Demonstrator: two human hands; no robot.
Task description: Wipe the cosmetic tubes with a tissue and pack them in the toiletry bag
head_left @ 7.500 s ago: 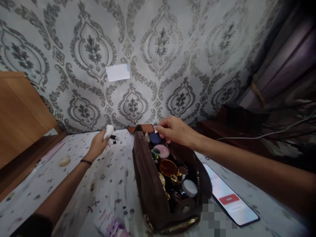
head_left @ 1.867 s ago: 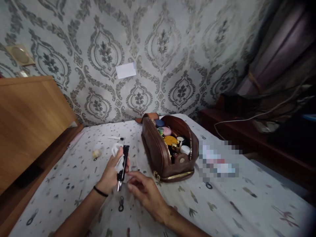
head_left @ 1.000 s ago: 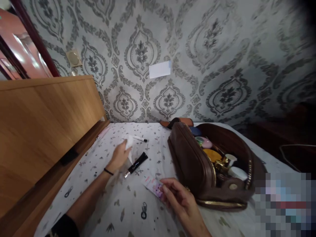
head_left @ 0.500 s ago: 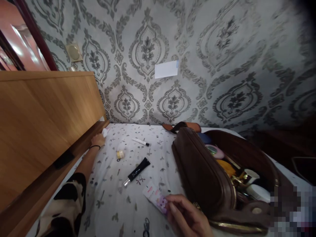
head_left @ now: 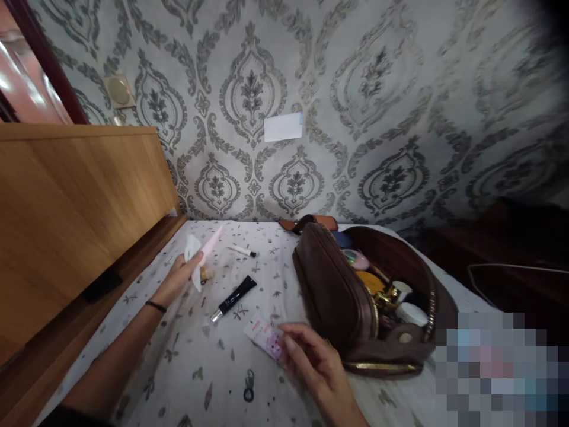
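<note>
Left hand (head_left: 176, 277) gripping white tissue (head_left: 193, 252) plus pink item (head_left: 211, 244); right hand (head_left: 315, 365) pinching end of purple-and-white packet (head_left: 264, 337).
Hands apart from each other, both over printed cloth (head_left: 200, 379); tissue and pink item off to the left, packet just left of open brown bag (head_left: 340, 290). Black tube (head_left: 234, 298) lies between hands, white pen-like item (head_left: 241, 250) beyond it, small yellowish jar (head_left: 205, 273) beside tissue. Bag holds assorted containers.

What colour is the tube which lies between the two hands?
Black; head view.
</note>
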